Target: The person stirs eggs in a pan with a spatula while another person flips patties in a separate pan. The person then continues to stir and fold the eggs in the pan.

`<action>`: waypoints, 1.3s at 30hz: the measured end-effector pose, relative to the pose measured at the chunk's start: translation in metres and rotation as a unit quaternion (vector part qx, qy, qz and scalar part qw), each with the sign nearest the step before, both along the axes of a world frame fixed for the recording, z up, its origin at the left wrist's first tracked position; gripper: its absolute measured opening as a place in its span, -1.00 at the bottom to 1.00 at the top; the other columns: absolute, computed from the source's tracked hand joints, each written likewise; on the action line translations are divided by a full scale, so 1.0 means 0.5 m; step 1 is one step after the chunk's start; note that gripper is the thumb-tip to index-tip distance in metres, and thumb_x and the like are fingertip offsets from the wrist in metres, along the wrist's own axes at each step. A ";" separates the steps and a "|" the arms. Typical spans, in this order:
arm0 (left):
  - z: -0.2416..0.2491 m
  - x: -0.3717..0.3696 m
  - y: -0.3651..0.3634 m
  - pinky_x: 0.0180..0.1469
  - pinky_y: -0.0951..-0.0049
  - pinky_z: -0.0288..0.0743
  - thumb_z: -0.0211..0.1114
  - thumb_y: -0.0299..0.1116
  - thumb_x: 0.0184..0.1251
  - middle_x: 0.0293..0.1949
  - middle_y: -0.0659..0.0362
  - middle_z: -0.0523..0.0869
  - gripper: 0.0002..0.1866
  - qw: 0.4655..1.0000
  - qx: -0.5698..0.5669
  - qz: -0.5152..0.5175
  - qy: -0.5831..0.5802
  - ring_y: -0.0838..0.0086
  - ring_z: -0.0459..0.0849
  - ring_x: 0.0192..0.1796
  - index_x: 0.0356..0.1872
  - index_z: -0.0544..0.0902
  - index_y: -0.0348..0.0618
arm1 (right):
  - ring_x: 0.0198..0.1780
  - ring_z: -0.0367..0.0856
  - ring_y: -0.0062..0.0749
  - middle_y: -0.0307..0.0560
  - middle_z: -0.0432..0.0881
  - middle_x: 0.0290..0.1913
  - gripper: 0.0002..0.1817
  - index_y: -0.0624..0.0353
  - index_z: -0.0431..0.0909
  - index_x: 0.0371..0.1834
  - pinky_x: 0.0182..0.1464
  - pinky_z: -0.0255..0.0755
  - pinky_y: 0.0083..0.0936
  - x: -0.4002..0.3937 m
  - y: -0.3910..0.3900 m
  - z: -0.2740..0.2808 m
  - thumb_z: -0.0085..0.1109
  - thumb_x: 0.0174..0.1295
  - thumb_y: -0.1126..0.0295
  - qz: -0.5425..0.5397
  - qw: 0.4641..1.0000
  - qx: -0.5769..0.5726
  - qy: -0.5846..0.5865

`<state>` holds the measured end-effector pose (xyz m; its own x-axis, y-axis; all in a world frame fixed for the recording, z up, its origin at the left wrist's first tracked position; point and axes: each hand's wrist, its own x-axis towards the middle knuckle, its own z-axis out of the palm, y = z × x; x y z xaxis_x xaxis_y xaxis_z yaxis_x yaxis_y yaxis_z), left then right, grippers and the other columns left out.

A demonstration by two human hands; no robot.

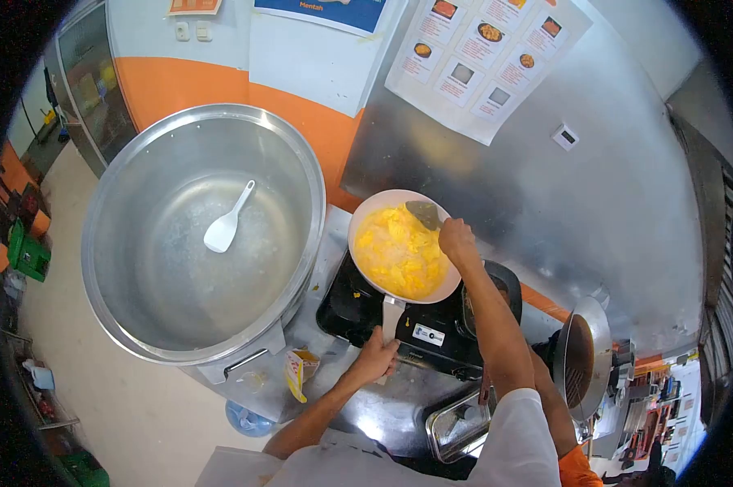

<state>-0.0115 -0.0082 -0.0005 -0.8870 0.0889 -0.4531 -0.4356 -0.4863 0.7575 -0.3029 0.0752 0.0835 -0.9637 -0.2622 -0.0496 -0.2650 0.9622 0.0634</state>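
A pale frying pan (451,282) rests on the black gas stove (342,312). Yellow scrambled egg (399,252) fills most of it, partly loose and foamy. My left hand (376,357) is closed around the pan's light handle (392,315), near its end. With my right hand (457,242) I grip a spatula at the pan's far right rim. Its dark blade (423,213) tilts into the egg; the grip is hidden in my fist.
A large metal pot (131,325) holding a white rice paddle (228,223) stands left. An opened yellow packet (300,369) lies by the stove. Front right are a rectangular metal tray (439,434) and a wok (594,341). Another person's arm (551,402) reaches in close on the right.
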 end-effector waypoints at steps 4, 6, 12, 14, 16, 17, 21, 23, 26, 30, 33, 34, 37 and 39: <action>0.018 0.000 -0.005 -0.66 0.47 0.35 0.06 -0.40 0.44 -0.49 0.18 0.40 -0.79 1.000 -0.020 -0.017 0.004 0.57 0.38 -0.60 -0.08 0.22 -0.13 | -0.03 0.66 0.17 0.28 0.66 -0.11 -0.73 0.31 0.66 -0.19 0.00 0.57 -0.10 -0.013 -0.023 0.007 -0.05 0.26 0.43 0.016 1.000 0.009 -0.005; 0.024 -0.004 -0.010 -0.66 0.47 0.35 0.06 -0.41 0.44 -0.49 0.18 0.40 -0.79 0.999 -0.033 -0.023 -0.003 0.57 0.39 -0.60 -0.08 0.22 -0.13 | -0.03 0.66 0.16 0.26 0.66 -0.11 -0.73 0.29 0.66 -0.19 0.00 0.57 -0.11 -0.012 -0.033 0.009 -0.05 0.26 0.44 0.042 0.999 0.019 -0.002; 0.002 -0.003 -0.003 -0.67 0.45 0.35 0.03 -0.42 0.44 -0.49 0.17 0.41 -0.81 1.000 -0.006 -0.020 -0.002 0.55 0.40 -0.62 -0.07 0.22 -0.17 | -0.03 0.67 0.06 0.18 0.67 -0.10 -0.77 0.23 0.67 -0.18 0.00 0.57 -0.14 -0.002 -0.072 0.045 0.00 0.25 0.44 0.124 0.990 0.060 0.011; -0.002 -0.004 -0.001 -0.67 0.45 0.34 0.03 -0.43 0.44 -0.52 0.17 0.40 -0.80 0.999 -0.028 -0.020 0.013 0.55 0.40 -0.63 -0.06 0.21 -0.18 | -0.02 0.68 0.02 0.13 0.68 -0.09 -0.78 0.19 0.67 -0.16 0.00 0.58 -0.18 -0.010 -0.077 0.048 0.04 0.26 0.43 0.142 0.987 0.073 0.022; 0.002 -0.006 -0.004 -0.68 0.45 0.34 0.03 -0.42 0.44 -0.53 0.18 0.40 -0.80 1.000 -0.018 -0.022 0.011 0.55 0.40 -0.64 -0.05 0.21 -0.18 | -0.08 0.67 0.07 0.18 0.68 -0.17 -0.75 0.10 0.69 -0.14 -0.03 0.57 -0.13 -0.027 -0.083 0.041 0.01 0.22 0.44 0.195 0.976 0.081 0.043; 0.004 -0.004 -0.006 -0.68 0.45 0.34 0.03 -0.42 0.44 -0.54 0.19 0.39 -0.79 1.000 -0.006 -0.024 0.005 0.56 0.40 -0.64 -0.05 0.22 -0.18 | -0.08 0.67 0.07 0.18 0.68 -0.17 -0.75 0.10 0.69 -0.14 -0.03 0.57 -0.13 -0.035 -0.085 0.040 0.01 0.22 0.44 0.195 0.977 0.080 0.043; 0.002 -0.008 -0.003 -0.70 0.45 0.32 0.03 -0.42 0.45 -0.56 0.19 0.39 -0.80 0.998 -0.053 -0.027 0.016 0.56 0.39 -0.66 -0.05 0.22 -0.17 | -0.08 0.67 0.02 0.13 0.69 -0.14 -0.66 -0.13 0.68 0.01 -0.01 0.56 -0.15 -0.066 -0.074 0.045 0.09 0.20 0.44 0.249 0.968 0.043 -0.007; -0.005 -0.006 -0.001 -0.71 0.45 0.31 0.03 -0.42 0.44 -0.55 0.18 0.40 -0.79 0.999 -0.033 -0.024 -0.006 0.55 0.39 -0.67 -0.04 0.22 -0.16 | -0.08 0.67 0.00 0.11 0.69 -0.13 -0.63 -0.18 0.66 0.06 -0.01 0.55 -0.15 -0.073 -0.067 0.045 0.11 0.19 0.43 0.261 0.964 0.025 -0.039; -0.001 -0.008 -0.002 -0.70 0.45 0.31 0.03 -0.42 0.44 -0.54 0.18 0.40 -0.78 0.999 -0.023 -0.032 0.020 0.54 0.40 -0.67 -0.03 0.21 -0.16 | -0.07 0.67 -0.01 0.08 0.70 -0.11 -0.63 -0.16 0.65 0.08 0.00 0.53 -0.15 -0.080 -0.060 0.050 0.17 0.19 0.41 0.272 0.958 0.001 -0.097; 0.005 -0.009 0.001 -0.71 0.46 0.30 0.03 -0.42 0.44 -0.54 0.19 0.39 -0.78 0.999 -0.027 -0.038 -0.004 0.55 0.40 -0.66 -0.03 0.20 -0.15 | -0.07 0.66 -0.01 0.07 0.70 -0.10 -0.63 -0.16 0.65 0.08 0.01 0.52 -0.18 -0.073 -0.068 0.053 0.21 0.18 0.40 0.279 0.954 -0.005 -0.113; 0.017 -0.014 -0.003 -0.67 0.51 0.29 0.04 -0.38 0.47 -0.49 0.24 0.34 -0.78 0.998 -0.027 -0.052 -0.022 0.61 0.31 -0.62 -0.01 0.22 -0.07 | -0.08 0.67 -0.02 0.06 0.70 -0.09 -0.63 -0.16 0.66 0.07 -0.02 0.52 -0.18 -0.084 -0.082 0.060 0.22 0.17 0.39 0.288 0.948 -0.005 -0.136; 0.016 -0.015 0.000 -0.67 0.51 0.28 0.04 -0.39 0.47 -0.49 0.25 0.34 -0.79 0.998 -0.020 -0.049 -0.039 0.61 0.31 -0.62 -0.02 0.22 -0.06 | -0.08 0.68 -0.03 0.04 0.70 -0.09 -0.63 -0.19 0.68 0.03 -0.04 0.53 -0.18 -0.091 -0.086 0.051 0.20 0.13 0.40 0.332 0.938 0.004 -0.101; 0.021 -0.015 0.004 -0.67 0.51 0.28 0.05 -0.39 0.47 -0.50 0.26 0.34 -0.80 0.996 -0.011 -0.045 -0.071 0.62 0.30 -0.62 -0.04 0.22 -0.06 | -0.09 0.69 -0.05 0.00 0.71 -0.09 -0.62 -0.22 0.71 -0.03 -0.06 0.55 -0.19 -0.088 -0.113 0.069 0.21 0.06 0.41 0.355 0.927 0.018 -0.115; 0.024 -0.022 0.010 -0.67 0.51 0.28 0.05 -0.39 0.46 -0.51 0.26 0.33 -0.80 0.996 0.000 -0.041 -0.079 0.62 0.31 -0.62 -0.05 0.22 -0.06 | -0.10 0.70 -0.07 -0.02 0.72 -0.10 -0.63 -0.22 0.72 -0.05 -0.06 0.55 -0.19 -0.096 -0.120 0.079 0.22 0.04 0.41 0.339 0.926 0.034 -0.160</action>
<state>-0.0227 -0.0031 0.0113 -0.7940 0.1588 -0.5868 -0.5883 -0.4438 0.6760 -0.3510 0.0154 0.1231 -0.5110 -0.7878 -0.3438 -0.8230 0.5638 -0.0687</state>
